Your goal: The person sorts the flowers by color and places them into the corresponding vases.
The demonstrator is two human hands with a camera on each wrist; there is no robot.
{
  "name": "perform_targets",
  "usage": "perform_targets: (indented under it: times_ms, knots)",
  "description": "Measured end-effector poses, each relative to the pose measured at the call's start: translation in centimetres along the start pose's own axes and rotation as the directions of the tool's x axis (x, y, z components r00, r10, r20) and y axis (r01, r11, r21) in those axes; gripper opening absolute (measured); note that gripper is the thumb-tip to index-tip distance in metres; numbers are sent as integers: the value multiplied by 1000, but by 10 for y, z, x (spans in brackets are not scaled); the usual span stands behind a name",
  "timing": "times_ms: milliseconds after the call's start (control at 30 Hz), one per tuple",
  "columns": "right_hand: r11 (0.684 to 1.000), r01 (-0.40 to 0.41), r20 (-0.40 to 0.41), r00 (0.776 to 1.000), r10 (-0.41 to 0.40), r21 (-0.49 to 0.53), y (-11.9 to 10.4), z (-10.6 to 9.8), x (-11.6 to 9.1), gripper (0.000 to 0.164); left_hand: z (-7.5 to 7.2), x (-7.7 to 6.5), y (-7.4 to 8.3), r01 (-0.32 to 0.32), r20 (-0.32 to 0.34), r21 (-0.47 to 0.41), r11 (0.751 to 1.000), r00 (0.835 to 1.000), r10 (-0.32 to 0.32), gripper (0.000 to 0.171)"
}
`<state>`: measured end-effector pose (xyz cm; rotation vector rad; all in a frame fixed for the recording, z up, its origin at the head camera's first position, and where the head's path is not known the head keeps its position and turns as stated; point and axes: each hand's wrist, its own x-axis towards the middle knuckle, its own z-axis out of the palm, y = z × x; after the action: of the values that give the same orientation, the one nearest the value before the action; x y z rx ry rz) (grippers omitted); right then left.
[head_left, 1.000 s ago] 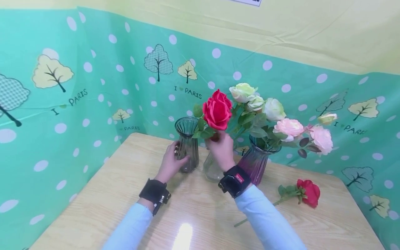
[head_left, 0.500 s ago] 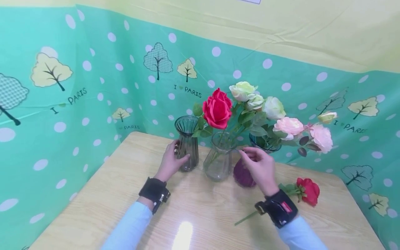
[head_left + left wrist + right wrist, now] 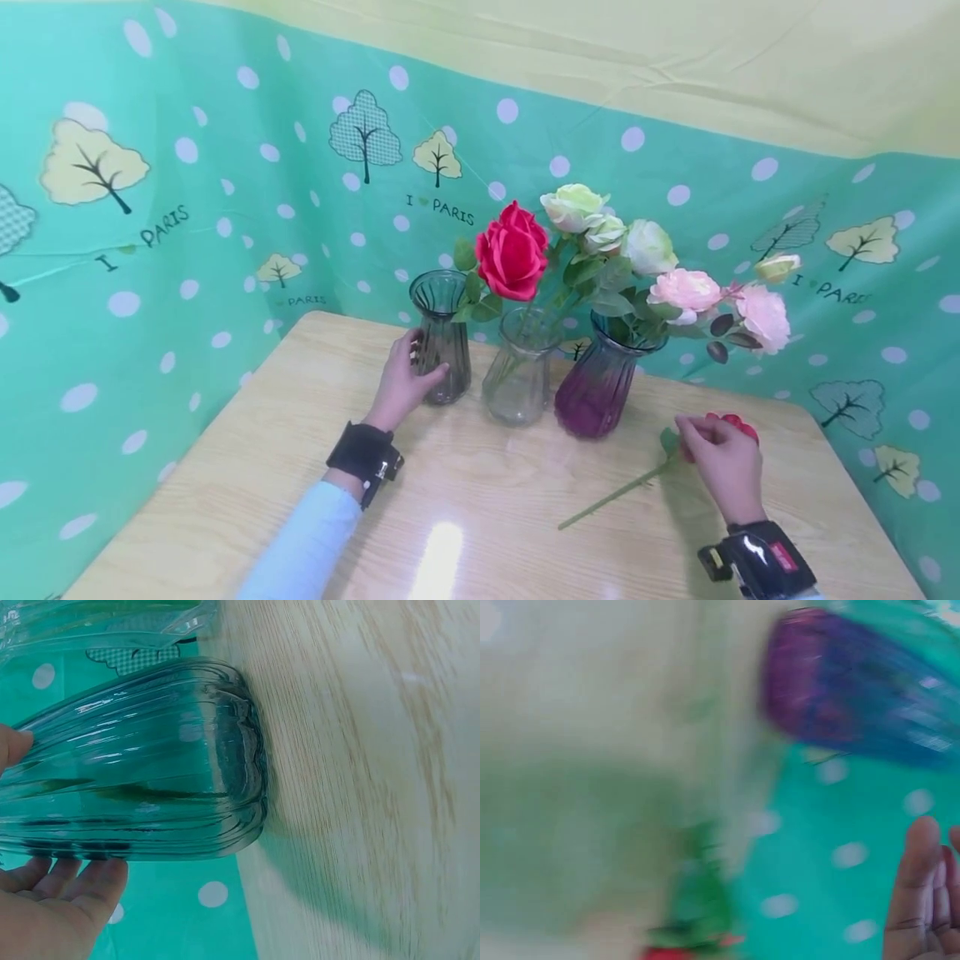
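Note:
My left hand [image 3: 402, 379] holds the ribbed grey glass vase [image 3: 444, 358] around its side. In the left wrist view the thumb lies on one side of that vase [image 3: 165, 765] and several fingers on the other. My right hand [image 3: 726, 462] hovers over the red rose [image 3: 738, 423] lying on the table, partly hiding its bloom. Its green stem [image 3: 611, 502] points toward the lower left. In the right wrist view, which is blurred, the right hand [image 3: 922, 900] shows nothing in its fingers, apart from the rose leaves [image 3: 701, 889].
A clear glass vase [image 3: 517, 392] stands in the middle with a red rose [image 3: 513, 252] in it. Beside it a purple-blue vase [image 3: 596, 392] bears white roses [image 3: 649, 247] and pink ones [image 3: 762, 317]. A green printed cloth [image 3: 187, 333] hangs behind the wooden table [image 3: 300, 400].
My right hand has let go of the upright red rose, leaving it in the clear vase, and has moved right to the lying rose. The left hand stays on the grey vase.

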<state>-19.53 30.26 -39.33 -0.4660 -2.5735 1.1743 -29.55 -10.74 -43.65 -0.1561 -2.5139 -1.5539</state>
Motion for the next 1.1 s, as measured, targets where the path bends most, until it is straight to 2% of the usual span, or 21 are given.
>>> perform_targets:
  times_ms: [133, 267, 367, 500, 633, 767, 1000, 1100]
  knots:
    - [994, -108, 111, 988, 106, 5, 37, 1, 5, 45, -3, 0, 1, 6, -8, 0, 1000, 1000, -6, 80]
    - [963, -244, 214, 953, 216, 116, 59, 9, 11, 47, -5, -1, 1, 20, -12, -4, 1000, 1000, -20, 80]
    - [914, -343, 235, 927, 292, 217, 67, 15, 13, 46, -4, -1, 0, 19, -8, -12, 1000, 1000, -20, 80]
    - [839, -430, 264, 897, 354, 335, 72, 21, 16, 39, -2, 0, -2, 8, -9, -22, 1000, 1000, -8, 80]
    - [752, -512, 321, 856, 405, 415, 73, 24, 19, 24, 0, 1, -3, 3, -8, -30, 1000, 1000, -4, 80]
    - [711, -534, 342, 844, 413, 458, 74, 25, 19, 15, 1, 2, -2, 4, -5, -28, 1000, 1000, -4, 80]
    - [654, -572, 357, 820, 448, 494, 74, 24, 19, 16, 1, 1, -1, 10, -5, -16, 1000, 1000, -10, 80]
    - [633, -577, 388, 817, 427, 517, 74, 22, 19, 11, 1, 1, 0, 14, -5, -9, 1000, 1000, -14, 80]
